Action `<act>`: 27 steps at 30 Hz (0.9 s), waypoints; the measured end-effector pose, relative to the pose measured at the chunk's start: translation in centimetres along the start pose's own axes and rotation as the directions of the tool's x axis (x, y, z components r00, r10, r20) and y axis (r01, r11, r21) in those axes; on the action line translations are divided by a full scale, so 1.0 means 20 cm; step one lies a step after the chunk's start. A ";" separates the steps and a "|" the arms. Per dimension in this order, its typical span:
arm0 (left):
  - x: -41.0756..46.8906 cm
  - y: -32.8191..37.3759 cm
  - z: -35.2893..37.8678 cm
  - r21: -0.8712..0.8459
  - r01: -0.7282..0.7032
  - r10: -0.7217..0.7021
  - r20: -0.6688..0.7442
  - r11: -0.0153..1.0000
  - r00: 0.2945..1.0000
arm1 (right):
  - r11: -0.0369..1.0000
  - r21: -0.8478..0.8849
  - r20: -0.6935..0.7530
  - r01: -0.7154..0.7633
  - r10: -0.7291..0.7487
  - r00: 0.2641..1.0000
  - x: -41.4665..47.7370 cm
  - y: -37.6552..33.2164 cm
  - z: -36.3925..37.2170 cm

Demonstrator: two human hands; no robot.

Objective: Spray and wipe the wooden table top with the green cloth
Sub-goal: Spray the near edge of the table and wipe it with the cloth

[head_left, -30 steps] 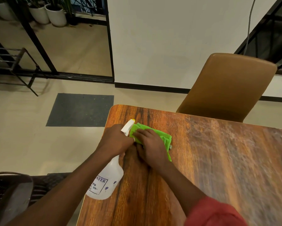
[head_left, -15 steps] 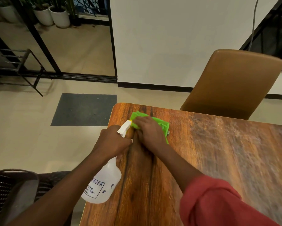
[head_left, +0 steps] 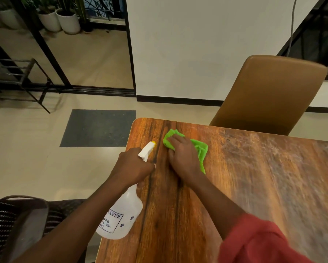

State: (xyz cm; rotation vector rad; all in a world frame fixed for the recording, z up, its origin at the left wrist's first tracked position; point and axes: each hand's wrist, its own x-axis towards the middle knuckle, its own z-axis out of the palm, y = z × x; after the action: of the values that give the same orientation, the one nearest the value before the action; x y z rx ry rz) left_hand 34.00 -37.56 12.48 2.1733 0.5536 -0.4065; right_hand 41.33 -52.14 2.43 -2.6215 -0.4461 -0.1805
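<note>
One translucent plastic spray bottle (head_left: 121, 215) hangs over the wood-grain bench (head_left: 254, 186) edge, its long axis running 7 to 1 o'clock, nozzle toward 1. The left hand (head_left: 133, 168) curls its fingers round the neck. Beyond, the right hand (head_left: 184, 158) presses flat fingers on one rumpled green cloth (head_left: 200, 149) near the bench's rounded 11 o'clock corner.

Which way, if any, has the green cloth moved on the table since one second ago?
Yes. The green cloth, under the right hand, has slid toward the far edge of the wooden table and rightward, away from its far left corner.
</note>
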 end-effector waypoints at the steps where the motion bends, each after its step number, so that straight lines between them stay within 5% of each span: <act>1: 0.00 0.00 -0.01 -0.003 -0.002 0.003 0.003 1.000 1.000 | 0.999 0.003 0.007 0.033 -0.033 0.999 -0.05 0.00 -0.01; 15: -0.01 -0.06 -0.04 -0.016 0.037 -0.036 0.090 0.999 0.995 | 0.983 -0.043 -0.060 -0.176 0.174 0.983 0.27 0.12 0.00; 21: 0.00 -0.07 -0.06 -0.034 0.036 -0.033 0.098 0.999 0.995 | 0.998 0.059 -0.067 -0.021 0.025 0.997 0.04 0.00 0.03; 27: 0.00 -0.11 -0.07 -0.072 0.042 -0.032 0.134 0.996 0.990 | 0.989 -0.035 -0.104 -0.144 0.139 0.985 0.32 0.11 0.00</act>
State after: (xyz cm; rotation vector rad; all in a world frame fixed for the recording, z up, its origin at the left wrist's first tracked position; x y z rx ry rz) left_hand 33.03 -35.25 11.84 2.0496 0.5275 -0.5379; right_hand 48.13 -52.10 2.75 -2.6591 -0.2223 -0.2774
